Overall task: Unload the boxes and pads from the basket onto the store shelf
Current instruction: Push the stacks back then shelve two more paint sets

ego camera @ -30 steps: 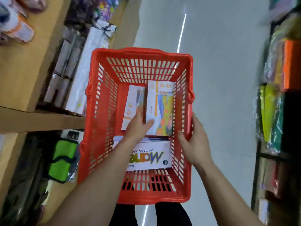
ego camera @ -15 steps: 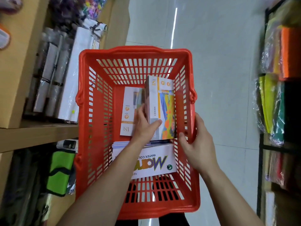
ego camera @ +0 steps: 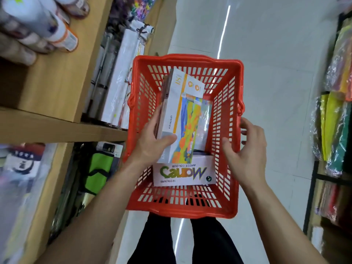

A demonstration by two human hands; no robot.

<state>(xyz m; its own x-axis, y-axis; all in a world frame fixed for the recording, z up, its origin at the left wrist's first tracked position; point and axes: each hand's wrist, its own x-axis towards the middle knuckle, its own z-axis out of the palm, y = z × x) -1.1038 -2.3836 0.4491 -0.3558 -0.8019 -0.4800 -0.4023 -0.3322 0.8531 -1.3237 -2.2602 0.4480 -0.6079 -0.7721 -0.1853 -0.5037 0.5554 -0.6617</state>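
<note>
A red plastic basket (ego camera: 231, 204) hangs in front of me over the aisle floor. My left hand (ego camera: 152, 143) grips a colourful paint box (ego camera: 182, 115), with a second box held behind it, and has both lifted and tilted above the basket floor. A white water colour box (ego camera: 182, 173) lies flat at the basket's near end. A clear-wrapped item (ego camera: 204, 122) lies beneath the lifted box. My right hand (ego camera: 247, 145) holds the basket's right wall, thumb inside, fingers outside.
Wooden store shelves (ego camera: 62, 128) stand to the left with white wrapped pads (ego camera: 122, 82), rolls (ego camera: 47, 31) and a green bag (ego camera: 97, 172) below. A dark rack (ego camera: 312, 174) of coloured sheets lines the right side. Grey floor tiles (ego camera: 266, 54) run ahead.
My left hand has lifted the paint boxes out of the basket floor and tilted them upward. The basket has shifted right and closer; my right hand stays on its wall.
</note>
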